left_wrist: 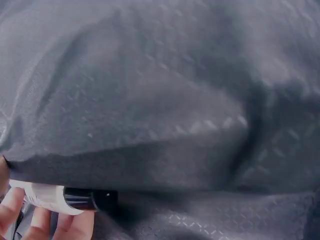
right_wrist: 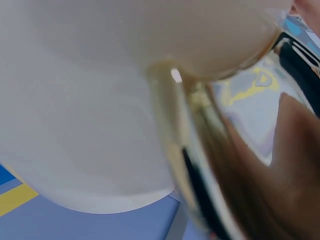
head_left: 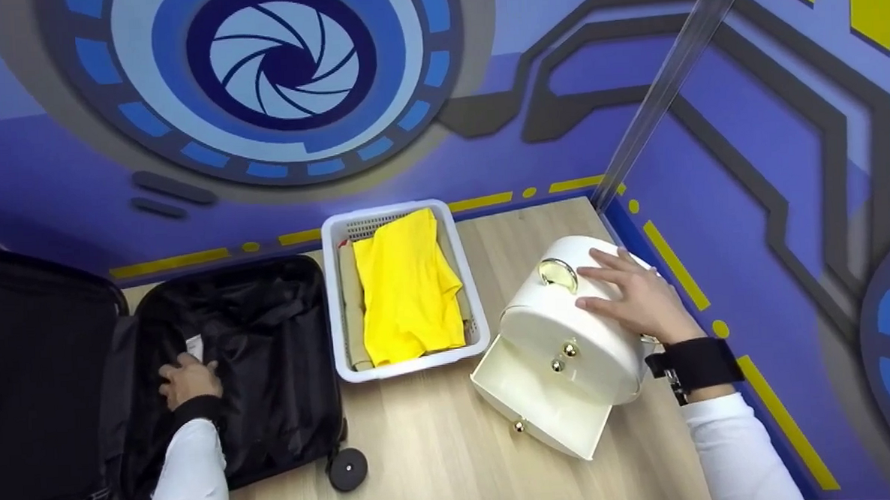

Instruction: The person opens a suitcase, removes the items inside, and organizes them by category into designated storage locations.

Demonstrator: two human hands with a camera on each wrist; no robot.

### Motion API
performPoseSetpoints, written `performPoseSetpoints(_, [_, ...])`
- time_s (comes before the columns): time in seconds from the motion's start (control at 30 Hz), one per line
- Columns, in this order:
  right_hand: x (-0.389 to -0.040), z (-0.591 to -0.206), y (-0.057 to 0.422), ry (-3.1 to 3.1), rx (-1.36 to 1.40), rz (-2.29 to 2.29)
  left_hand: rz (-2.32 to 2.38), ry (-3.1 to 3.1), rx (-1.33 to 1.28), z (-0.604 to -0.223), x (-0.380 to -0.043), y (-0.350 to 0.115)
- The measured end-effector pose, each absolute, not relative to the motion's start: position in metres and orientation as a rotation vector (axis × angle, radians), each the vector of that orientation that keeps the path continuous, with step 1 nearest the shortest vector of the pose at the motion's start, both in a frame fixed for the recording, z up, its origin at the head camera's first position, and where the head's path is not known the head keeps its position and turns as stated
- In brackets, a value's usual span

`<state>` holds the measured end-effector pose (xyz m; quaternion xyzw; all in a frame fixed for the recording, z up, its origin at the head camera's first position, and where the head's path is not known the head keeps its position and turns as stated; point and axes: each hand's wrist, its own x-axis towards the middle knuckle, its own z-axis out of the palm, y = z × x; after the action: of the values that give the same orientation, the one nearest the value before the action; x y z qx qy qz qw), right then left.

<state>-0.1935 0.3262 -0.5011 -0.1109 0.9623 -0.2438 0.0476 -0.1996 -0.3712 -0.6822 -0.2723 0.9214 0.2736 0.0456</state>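
Note:
Inside the open black suitcase (head_left: 270,378), my left hand (head_left: 189,383) holds a small white bottle (left_wrist: 47,196) with a black cap, its fingers curled under the bottle. The bottle lies close against the dark lining (left_wrist: 150,115). On the right, a cream storage box (head_left: 575,316) with a rounded top and gold knobs stands tilted in view, its lower drawer (head_left: 553,407) pulled out. My right hand (head_left: 639,298) rests on the box's top with fingers spread, fingertips close to the gold ring handle (head_left: 559,273).
A white plastic basket (head_left: 333,307) stands between suitcase and box, with folded yellow cloth (head_left: 409,289) over beige cloth in it. A suitcase wheel (head_left: 347,469) juts out over the wooden table (head_left: 423,431). Patterned blue-purple walls (head_left: 531,156) close off the back and right.

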Motion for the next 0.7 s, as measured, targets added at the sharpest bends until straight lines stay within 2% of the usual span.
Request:
performPoseSetpoints(0.37, [-0.194, -0.5, 0.326, 2.926, -0.334, -0.749, 0.858, 2.575, -0.913, -0.667, -0.193, -0.379])
performPoseSetpoints(0.7, [-0.194, -0.502, 0.326, 2.923, -0.324, -0.764, 1.162, 2.745, -0.96, -0.612, -0.199, -0.345])
